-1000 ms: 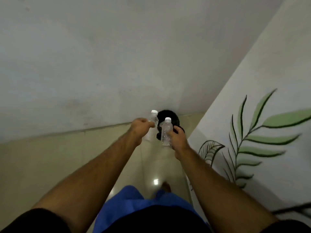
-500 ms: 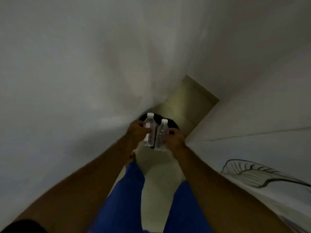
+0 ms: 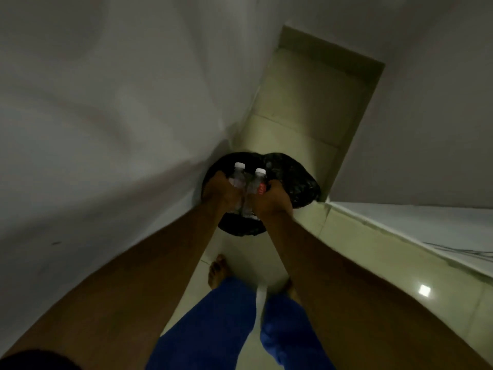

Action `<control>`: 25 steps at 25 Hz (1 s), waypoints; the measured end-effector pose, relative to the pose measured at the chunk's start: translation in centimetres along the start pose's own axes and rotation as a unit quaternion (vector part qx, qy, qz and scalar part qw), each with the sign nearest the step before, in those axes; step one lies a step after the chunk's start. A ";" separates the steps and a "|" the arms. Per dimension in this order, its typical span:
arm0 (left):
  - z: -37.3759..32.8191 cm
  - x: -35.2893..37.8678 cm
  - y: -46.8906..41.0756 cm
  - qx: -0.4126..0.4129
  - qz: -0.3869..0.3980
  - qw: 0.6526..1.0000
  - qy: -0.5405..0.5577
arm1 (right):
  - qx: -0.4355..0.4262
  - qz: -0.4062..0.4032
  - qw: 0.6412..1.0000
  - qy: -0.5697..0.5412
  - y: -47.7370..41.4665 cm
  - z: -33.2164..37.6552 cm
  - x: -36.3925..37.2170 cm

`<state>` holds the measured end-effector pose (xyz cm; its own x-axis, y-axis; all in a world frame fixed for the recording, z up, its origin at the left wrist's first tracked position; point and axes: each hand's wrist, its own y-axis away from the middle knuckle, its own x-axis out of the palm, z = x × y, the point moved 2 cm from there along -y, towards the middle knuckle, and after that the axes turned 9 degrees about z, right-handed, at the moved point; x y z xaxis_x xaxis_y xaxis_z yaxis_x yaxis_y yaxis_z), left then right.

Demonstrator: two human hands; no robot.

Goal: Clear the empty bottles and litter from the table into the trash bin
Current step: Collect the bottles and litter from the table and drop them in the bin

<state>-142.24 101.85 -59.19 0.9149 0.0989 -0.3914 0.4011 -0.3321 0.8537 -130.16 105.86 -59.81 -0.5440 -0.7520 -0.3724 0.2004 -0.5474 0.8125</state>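
Two clear plastic bottles with white caps are held upright side by side over the trash bin (image 3: 296, 177), which is lined with a black bag and stands on the floor against the left wall. My left hand (image 3: 220, 194) grips the left bottle (image 3: 238, 177). My right hand (image 3: 272, 198) grips the right bottle (image 3: 258, 182), which carries a red label. Both hands hover directly above the bin's opening, and the bottles' lower parts are hidden between my fingers.
A narrow passage of pale green floor tiles (image 3: 301, 108) runs ahead between a white wall on the left (image 3: 106, 116) and a white wall corner on the right (image 3: 416, 222). My bare feet (image 3: 217, 271) stand just short of the bin.
I have stepped closer to the bin. Both hands with their bottles have moved from in front of it to right above its opening, and the bottles are now closer together.
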 end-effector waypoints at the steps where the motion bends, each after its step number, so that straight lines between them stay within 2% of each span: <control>1: 0.3 0.2 -0.4 0.013 -0.013 1.000 -0.010 | -0.007 -0.015 1.000 0.012 0.1 0.0 0.1; 4: 1.5 0.9 0.6 0.072 -0.047 0.995 -0.055 | -0.017 -0.031 0.999 -0.016 2.6 -1.2 0.3; 7: 0.3 -0.2 7.2 0.096 -0.045 0.994 -0.028 | -0.009 -0.019 0.991 -0.129 8.0 -0.9 -1.7; 10: -2.2 -1.8 16.2 0.127 -0.036 0.991 -0.033 | 0.010 -0.011 0.957 -0.289 14.9 0.6 -5.1; 14: -7.7 -4.1 30.8 0.208 0.011 0.975 -0.073 | -0.014 -0.042 0.917 -0.396 28.8 3.2 -11.8; 16: -10.2 -4.2 38.2 0.270 0.038 0.959 -0.080 | -0.039 -0.072 0.899 -0.431 36.8 3.7 -15.4; 19: -12.1 -2.6 48.1 0.337 0.122 0.931 -0.075 | -0.077 -0.166 0.867 -0.464 47.5 1.9 -19.4; 22: -12.8 0.3 57.0 0.415 0.197 0.882 -0.103 | -0.095 -0.269 0.805 -0.520 58.2 -2.1 -21.6; 25: -12.4 4.7 66.6 0.480 0.289 0.819 -0.125 | -0.095 -0.375 0.734 -0.558 68.9 -7.6 -22.4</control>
<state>-110.67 91.79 0.08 0.8526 -0.4914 -0.1778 -0.4270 -0.8513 0.3050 -97.96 82.15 1.13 -0.8666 0.4990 0.0024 -0.4449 -0.7748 0.4493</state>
